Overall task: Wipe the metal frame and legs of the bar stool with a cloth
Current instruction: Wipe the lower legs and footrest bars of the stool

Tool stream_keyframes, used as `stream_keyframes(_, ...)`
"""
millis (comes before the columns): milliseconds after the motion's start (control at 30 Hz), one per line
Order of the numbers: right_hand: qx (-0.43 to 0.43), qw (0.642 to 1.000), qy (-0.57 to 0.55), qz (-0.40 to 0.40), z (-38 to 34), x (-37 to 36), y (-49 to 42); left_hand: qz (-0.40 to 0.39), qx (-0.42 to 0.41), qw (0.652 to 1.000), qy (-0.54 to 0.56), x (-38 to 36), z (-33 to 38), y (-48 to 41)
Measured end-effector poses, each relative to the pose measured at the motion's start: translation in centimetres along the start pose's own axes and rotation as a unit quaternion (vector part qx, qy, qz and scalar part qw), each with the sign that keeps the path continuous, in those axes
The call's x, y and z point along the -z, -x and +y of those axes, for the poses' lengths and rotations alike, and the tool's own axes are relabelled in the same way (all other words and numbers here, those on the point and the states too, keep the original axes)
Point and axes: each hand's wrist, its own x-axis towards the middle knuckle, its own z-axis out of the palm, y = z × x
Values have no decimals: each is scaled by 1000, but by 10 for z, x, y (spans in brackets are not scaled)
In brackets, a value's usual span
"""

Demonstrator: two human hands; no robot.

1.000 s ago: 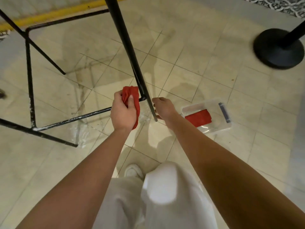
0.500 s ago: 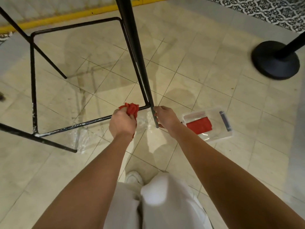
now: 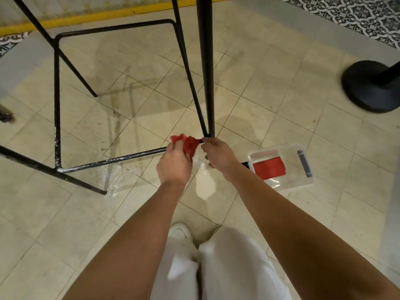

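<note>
Left hand: we bunch the red cloth (image 3: pixel 188 144) in our left hand (image 3: pixel 174 163) and press it on the footrest rail (image 3: pixel 121 158), at its corner end.
Right hand: the fingers of our right hand (image 3: pixel 218 153) curl round the front leg (image 3: pixel 205 72) at that corner, just beside the cloth.
Stool: we see the bar stool (image 3: pixel 56 94) as a black metal frame, with white flecks along the rail.
Floor: pale tiles (image 3: pixel 270 94), glossy under the rail.
Box: a clear plastic box (image 3: pixel 287 187) lies beside our right wrist and holds a second red cloth (image 3: pixel 269 168).
Far right: a black round base (image 3: pixel 365 87).
Below: our white trousers (image 3: pixel 227 267) and one white shoe (image 3: pixel 180 231).
</note>
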Motion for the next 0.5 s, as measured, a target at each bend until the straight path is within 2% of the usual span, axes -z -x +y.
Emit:
stream_keyframes(133,3,1000,3,11,6,1,-1,-27,-39,999,-16,4,-5,-6)
stream_keyframes(233,-3,1000,9,8,11,2,-1,-5,4,998,-60,18,-38,-7)
stream_keyframes(367,-9,1000,26,2,13,2,-1,11,49,997,-50,23,-48,-5)
stream_keyframes(500,-10,999,38,5,12,6,-3,-19,-11,998,-58,13,-18,-10)
